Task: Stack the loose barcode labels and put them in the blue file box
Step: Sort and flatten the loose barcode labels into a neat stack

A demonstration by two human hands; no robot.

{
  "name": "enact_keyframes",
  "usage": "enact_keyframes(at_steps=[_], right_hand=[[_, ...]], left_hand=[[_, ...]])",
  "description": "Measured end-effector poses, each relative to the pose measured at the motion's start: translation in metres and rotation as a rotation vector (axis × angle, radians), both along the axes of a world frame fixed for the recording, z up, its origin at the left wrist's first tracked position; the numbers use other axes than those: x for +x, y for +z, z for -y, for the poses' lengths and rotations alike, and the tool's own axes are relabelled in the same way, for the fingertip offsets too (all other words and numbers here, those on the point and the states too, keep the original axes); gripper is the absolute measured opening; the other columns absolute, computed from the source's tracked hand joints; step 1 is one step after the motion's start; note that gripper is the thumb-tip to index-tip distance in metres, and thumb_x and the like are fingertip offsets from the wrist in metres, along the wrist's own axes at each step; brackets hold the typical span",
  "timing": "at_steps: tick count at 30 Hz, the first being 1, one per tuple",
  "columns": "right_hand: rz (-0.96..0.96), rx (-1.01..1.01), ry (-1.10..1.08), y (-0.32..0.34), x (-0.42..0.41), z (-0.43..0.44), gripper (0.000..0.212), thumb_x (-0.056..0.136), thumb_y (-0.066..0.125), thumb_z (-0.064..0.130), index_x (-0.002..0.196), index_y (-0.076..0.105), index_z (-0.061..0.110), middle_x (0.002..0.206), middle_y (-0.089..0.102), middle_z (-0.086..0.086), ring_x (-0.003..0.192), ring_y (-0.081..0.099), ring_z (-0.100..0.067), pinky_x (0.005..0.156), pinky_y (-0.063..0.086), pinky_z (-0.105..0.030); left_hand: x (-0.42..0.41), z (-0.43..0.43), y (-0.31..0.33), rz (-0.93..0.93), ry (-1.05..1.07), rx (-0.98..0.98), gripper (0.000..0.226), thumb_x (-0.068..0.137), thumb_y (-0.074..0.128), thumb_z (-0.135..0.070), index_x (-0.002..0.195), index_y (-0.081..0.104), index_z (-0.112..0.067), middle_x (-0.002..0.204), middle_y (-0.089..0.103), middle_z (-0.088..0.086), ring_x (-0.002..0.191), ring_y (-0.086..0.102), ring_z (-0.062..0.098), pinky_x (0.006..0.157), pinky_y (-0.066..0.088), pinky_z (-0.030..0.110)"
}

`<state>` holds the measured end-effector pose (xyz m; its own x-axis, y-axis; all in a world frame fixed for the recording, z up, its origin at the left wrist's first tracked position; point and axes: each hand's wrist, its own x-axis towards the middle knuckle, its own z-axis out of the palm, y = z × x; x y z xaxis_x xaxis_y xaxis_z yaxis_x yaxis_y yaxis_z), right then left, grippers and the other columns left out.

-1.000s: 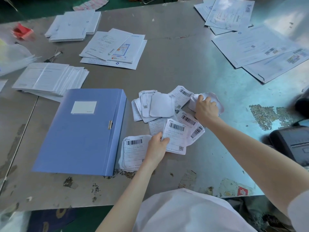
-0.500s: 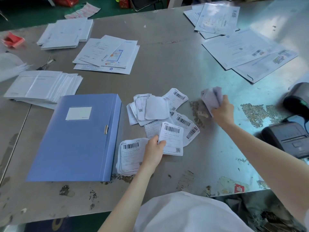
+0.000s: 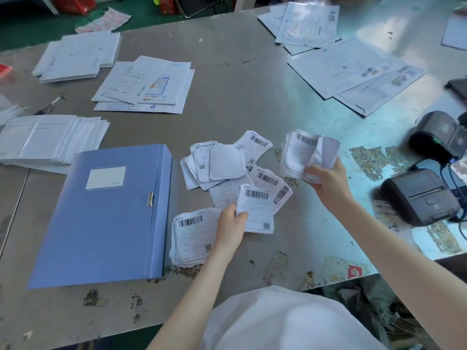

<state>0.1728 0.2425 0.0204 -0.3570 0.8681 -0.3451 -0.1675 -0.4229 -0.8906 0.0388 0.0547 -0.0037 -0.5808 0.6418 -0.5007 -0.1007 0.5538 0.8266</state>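
While stacks of white envelopes point(image 3: 50, 141) and printed white sheets point(image 3: 146, 87) crowd the far side of the scuffed grey metal worktop point(image 3: 240, 79), two black label printers point(image 3: 419, 195) sit at its right edge with their cables, well apart from the work in the middle. The flat blue plastic file box point(image 3: 106, 213) lies closed on the left, its metal clasp on the side facing the labels. Just right of it rests a squared-up stack of white barcode labels point(image 3: 192, 236), and beyond that a loose scatter of white barcode labels point(image 3: 227, 168) overlaps itself untidily — nothing lies between the stack and the box.

The left hand point(image 3: 231, 229) rests between stack and scatter, thumb and fingers pinched on the lower corner of a single white barcode label point(image 3: 256, 208) that lies on the worktop. The right hand point(image 3: 326, 178) is raised above the surface, fingers clamped around a crumpled bunch of white labels point(image 3: 307, 155), one barcode showing at its top.

Compared with a second ago, the right hand has lifted that bunch off the worktop, where it was pressing down on it at the scatter's right end, and turned it upright. The left hand's pinch is unchanged, and the box remains shut.
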Motion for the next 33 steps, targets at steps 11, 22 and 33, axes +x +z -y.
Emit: enact_keyframes(at_steps=[11, 22, 33], right_hand=[[-0.044, -0.14, 0.502, -0.008, 0.008, 0.048, 0.071, 0.066, 0.065, -0.008, 0.13, 0.046, 0.017, 0.109, 0.067, -0.005, 0.098, 0.068, -0.026, 0.068, 0.059, -0.037], [0.217, -0.059, 0.344, -0.021, 0.011, 0.067, 0.03, 0.088, 0.055, -0.006, 0.106, 0.061, 0.018, 0.101, 0.068, -0.007, 0.083, 0.07, -0.023, 0.069, 0.06, -0.046], [0.228, 0.06, 0.48, -0.025, 0.011, 0.075, 0.039, 0.081, 0.055, -0.018, 0.102, 0.065, 0.014, 0.099, 0.07, -0.012, 0.089, 0.067, -0.027, 0.078, 0.058, -0.036]], left_hand=[[0.004, 0.009, 0.004, -0.013, 0.026, 0.06, 0.021, 0.089, 0.051, -0.007, 0.103, 0.057, -0.021, 0.098, 0.067, 0.005, 0.09, 0.061, 0.019, 0.075, 0.045, 0.028], [0.007, 0.014, -0.007, -0.03, 0.038, 0.093, 0.017, 0.086, 0.049, -0.009, 0.098, 0.057, -0.019, 0.096, 0.061, 0.023, 0.079, 0.052, 0.022, 0.071, 0.041, 0.034], [0.001, 0.022, -0.001, -0.058, 0.145, 0.161, 0.027, 0.095, 0.045, -0.005, 0.111, 0.062, -0.02, 0.116, 0.063, -0.009, 0.114, 0.056, 0.011, 0.089, 0.042, 0.021]])
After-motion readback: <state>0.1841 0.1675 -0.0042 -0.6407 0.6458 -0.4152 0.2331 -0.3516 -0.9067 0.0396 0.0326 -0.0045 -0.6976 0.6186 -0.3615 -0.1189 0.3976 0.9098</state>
